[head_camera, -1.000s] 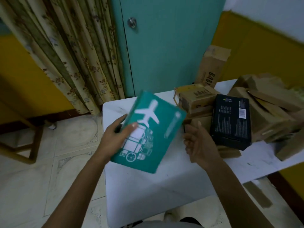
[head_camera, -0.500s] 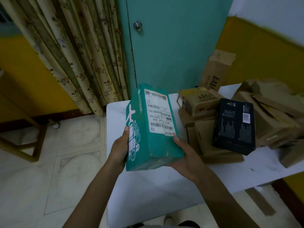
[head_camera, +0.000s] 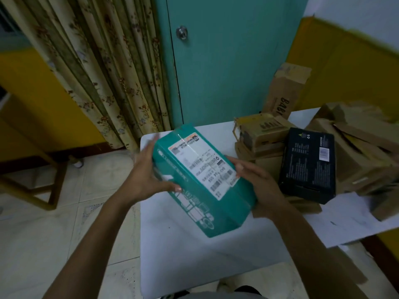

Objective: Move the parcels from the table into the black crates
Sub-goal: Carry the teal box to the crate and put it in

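Above the near left part of the white surface (head_camera: 194,251), the teal parcel (head_camera: 216,203) is up in the air, clear of the top, caught between both hands. The left hand (head_camera: 146,175) is clamped on its left side, thumb hooked across the lower face with the white printed drawings, fingers reaching up behind the far edge and blurred there. The right hand (head_camera: 257,186) cups the opposite side, fingertips curled over the edge onto the white shipping label (head_camera: 203,167). The parcel sits tilted, label face up, far end towards the door, near end dropping lower to the right.

Over on the right of the surface, a black box (head_camera: 307,165) leans on a heap of brown cardboard boxes (head_camera: 259,134), and more crumpled cardboard is piled up behind it. A tall carton (head_camera: 282,93) printed with "BAB" stands upright at the back against the yellow wall (head_camera: 345,72).

Behind it all, a teal door (head_camera: 226,61) with a round metal knob (head_camera: 181,32), a floral curtain (head_camera: 108,72) hanging to its left, pale floor tiles (head_camera: 64,212) and a wooden frame (head_camera: 43,184) down at the left edge.
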Available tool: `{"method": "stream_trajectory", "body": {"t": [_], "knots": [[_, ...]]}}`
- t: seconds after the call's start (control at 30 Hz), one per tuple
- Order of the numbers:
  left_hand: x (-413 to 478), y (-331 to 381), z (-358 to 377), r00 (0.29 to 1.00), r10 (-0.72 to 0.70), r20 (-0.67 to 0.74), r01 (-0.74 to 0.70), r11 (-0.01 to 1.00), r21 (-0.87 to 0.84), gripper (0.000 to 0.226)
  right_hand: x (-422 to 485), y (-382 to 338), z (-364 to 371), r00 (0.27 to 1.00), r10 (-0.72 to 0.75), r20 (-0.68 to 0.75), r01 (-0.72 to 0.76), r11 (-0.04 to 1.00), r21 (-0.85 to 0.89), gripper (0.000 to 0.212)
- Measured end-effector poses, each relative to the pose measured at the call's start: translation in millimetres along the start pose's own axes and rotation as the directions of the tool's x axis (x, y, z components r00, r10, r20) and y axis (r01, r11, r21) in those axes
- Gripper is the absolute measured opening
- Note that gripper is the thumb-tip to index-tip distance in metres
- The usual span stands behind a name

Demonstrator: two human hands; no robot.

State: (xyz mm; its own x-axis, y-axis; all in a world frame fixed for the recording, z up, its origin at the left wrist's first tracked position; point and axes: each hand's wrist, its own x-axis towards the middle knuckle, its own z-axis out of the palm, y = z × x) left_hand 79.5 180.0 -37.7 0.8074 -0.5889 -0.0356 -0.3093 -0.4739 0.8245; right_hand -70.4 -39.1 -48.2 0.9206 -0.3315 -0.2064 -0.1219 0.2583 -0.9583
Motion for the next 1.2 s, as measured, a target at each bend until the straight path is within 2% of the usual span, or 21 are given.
{"method": "stream_trajectory", "body": {"t": [0.03,0.1,0.17,0.23,0.3,0.4,0.43,0.5,0.57,0.63,0.67,0.73,0.77,0.8,0.83,0.9,0.97,1.03,1.07,1.13,1.2], "knots": [[-1,1,3,0.999,-0.01,0.046,0.016,0.993,-0.117,0.102,5,-2,0,0.996,0.014,-0.084,-0.012,1.0,0.02,0.033],[-5,0,7,0.997,-0.044,0.066,0.061,0.958,-0.279,0.079,16,-7,-5,0.96,0.086,-0.267,-0.031,0.979,0.201,0.049],[-12,-4,12,0.995,-0.063,0.077,0.088,0.92,-0.382,0.082,28,-17,-12,0.925,0.126,-0.358,0.006,0.939,0.345,0.05],[-20,-6,20,0.989,-0.065,0.135,0.125,0.857,-0.499,0.094,35,-30,-20,0.916,0.154,-0.369,-0.012,0.933,0.36,0.042],[-25,-5,29,0.974,-0.059,0.217,0.158,0.865,-0.476,0.108,40,-38,-22,0.915,0.154,-0.372,-0.032,0.949,0.314,0.034],[-37,-6,42,0.953,-0.021,0.304,0.151,0.9,-0.409,0.106,47,-45,-25,0.917,0.155,-0.368,-0.041,0.953,0.3,0.032],[-43,-5,46,0.958,-0.035,0.284,0.153,0.902,-0.405,0.102,49,-45,-27,0.913,0.156,-0.377,-0.046,0.958,0.284,0.032],[-54,-1,53,0.98,-0.115,0.16,0.173,0.888,-0.426,0.093,52,-41,-30,0.908,0.136,-0.397,-0.037,0.969,0.246,0.029],[-61,2,57,0.973,-0.218,-0.071,0.175,0.907,-0.384,0.087,52,-29,-33,0.89,0.068,-0.451,-0.007,0.991,0.136,0.028],[-67,3,62,0.891,-0.288,-0.351,0.161,0.923,-0.349,0.087,42,-12,-30,0.884,-0.009,-0.468,-0.017,0.999,-0.051,0.034],[-70,5,66,0.833,-0.298,-0.465,0.143,0.93,-0.339,0.089,32,-4,-25,0.901,0.007,-0.433,-0.054,0.994,-0.098,0.038],[-77,13,80,0.748,-0.263,-0.61,0.088,0.949,-0.302,0.096,11,16,-4,0.963,0.15,-0.222,-0.165,0.985,-0.051,0.059],[-82,18,88,0.741,-0.224,-0.633,0.049,0.958,-0.282,0.099,1,24,11,0.974,0.216,-0.066,-0.217,0.976,-0.013,0.072],[-87,20,97,0.762,-0.177,-0.623,0.003,0.963,-0.269,0.1,-8,33,27,0.97,0.23,0.082,-0.234,0.971,0.041,0.081],[-94,19,105,0.8,-0.128,-0.587,-0.041,0.963,-0.266,0.099,-14,39,39,0.965,0.197,0.174,-0.218,0.969,0.113,0.085],[-111,14,119,0.868,-0.084,-0.49,-0.073,0.953,-0.293,0.088,-15,48,52,0.98,0.131,0.151,-0.162,0.963,0.215,0.075],[-128,9,125,0.886,-0.186,-0.425,-0.013,0.906,-0.424,0.065,-15,46,53,0.99,0.079,0.118,-0.095,0.986,0.138,0.059],[-140,7,122,0.852,-0.292,-0.435,0.026,0.853,-0.521,0.043,-15,44,57,0.975,0.037,0.219,-0.046,0.998,0.032,0.053],[-145,6,118,0.822,-0.329,-0.465,0.031,0.841,-0.54,0.04,-16,44,63,0.963,0.01,0.268,-0.011,1.0,0.001,0.05],[-154,1,107,0.761,-0.364,-0.537,0.012,0.836,-0.549,0.041,-22,44,83,0.949,-0.02,0.316,0.032,0.999,-0.035,0.051],[-167,-7,93,0.732,-0.355,-0.582,-0.017,0.844,-0.536,0.041,-29,48,107,0.938,-0.013,0.346,0.033,0.998,-0.051,0.053]]}}
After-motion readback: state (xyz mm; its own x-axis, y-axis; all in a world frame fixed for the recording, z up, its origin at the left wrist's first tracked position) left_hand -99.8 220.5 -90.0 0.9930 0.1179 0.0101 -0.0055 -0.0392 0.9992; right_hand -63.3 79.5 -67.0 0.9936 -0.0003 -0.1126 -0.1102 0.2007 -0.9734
